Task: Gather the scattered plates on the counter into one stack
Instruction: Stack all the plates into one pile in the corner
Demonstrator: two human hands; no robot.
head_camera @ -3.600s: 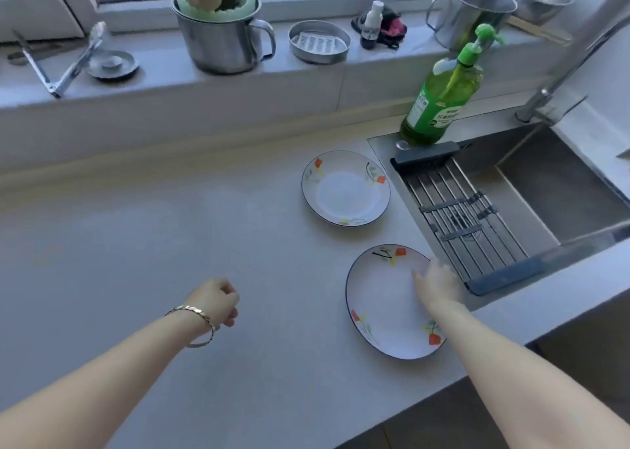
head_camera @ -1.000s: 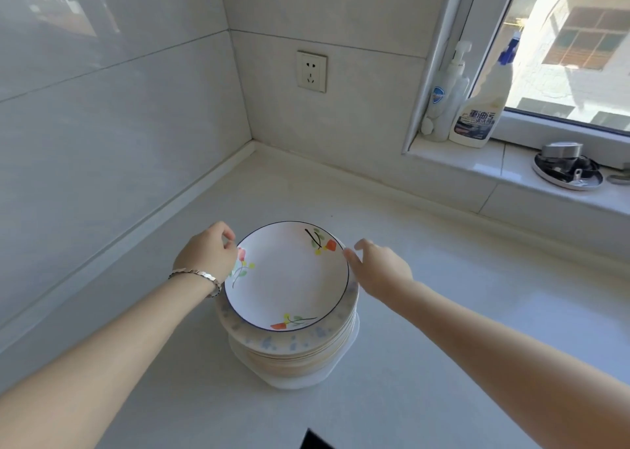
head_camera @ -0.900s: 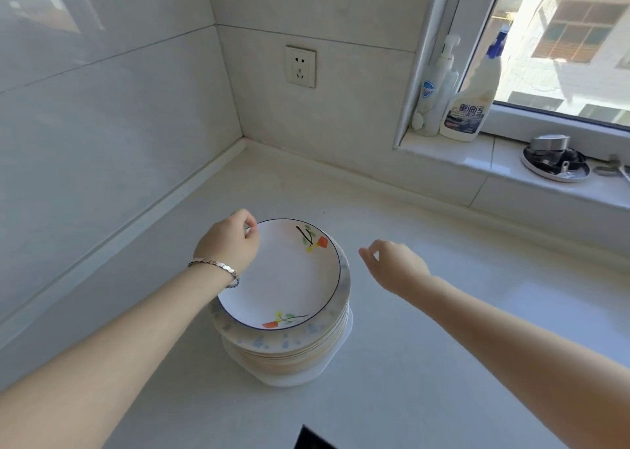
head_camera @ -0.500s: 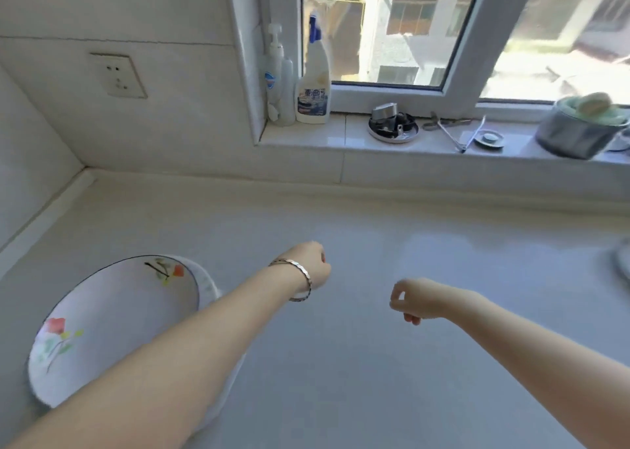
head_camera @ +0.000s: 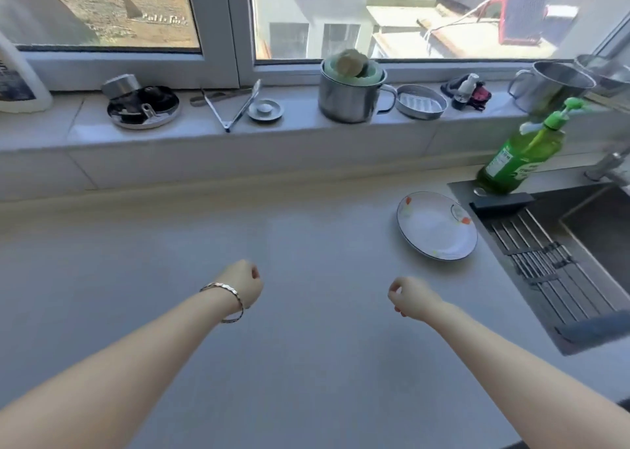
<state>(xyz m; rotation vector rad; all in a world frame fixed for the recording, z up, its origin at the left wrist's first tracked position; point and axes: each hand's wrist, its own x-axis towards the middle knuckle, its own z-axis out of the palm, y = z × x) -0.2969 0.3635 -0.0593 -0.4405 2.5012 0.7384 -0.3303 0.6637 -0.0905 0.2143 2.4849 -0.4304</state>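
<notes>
- Left hand (head_camera: 242, 283): loosely curled, nothing in it, hovering over the bare grey surface (head_camera: 306, 363). Bracelet (head_camera: 225, 300) at the wrist.
- Right hand (head_camera: 410, 298): fingers also curled in, empty, above the surface and near the one plate in view, not touching it.
- Plate (head_camera: 436, 229): white, dark rim line, small orange flower prints. Lies flat on the surface, just beside the sink (head_camera: 596, 230) edge and its ribbed drain rack (head_camera: 545, 264), well apart from the left hand.
- Stack: out of frame here, so the carry distance cannot be judged.
- Handling estimate (judgement only): glazed ceramic, stiff, moderate weight, slick, chips if knocked against steel. Shallow raised rim gives purchase; take hold at the near rim, thumb on top, fingers slid under. Lift clear before moving, since the sink lip is close on the far side.
- Green soap bottle (head_camera: 518, 162) stands just behind the plate at the sink corner; avoid brushing it.
- Farthest: windowsill with steel mug (head_camera: 351, 97) and tongs (head_camera: 235, 107).
</notes>
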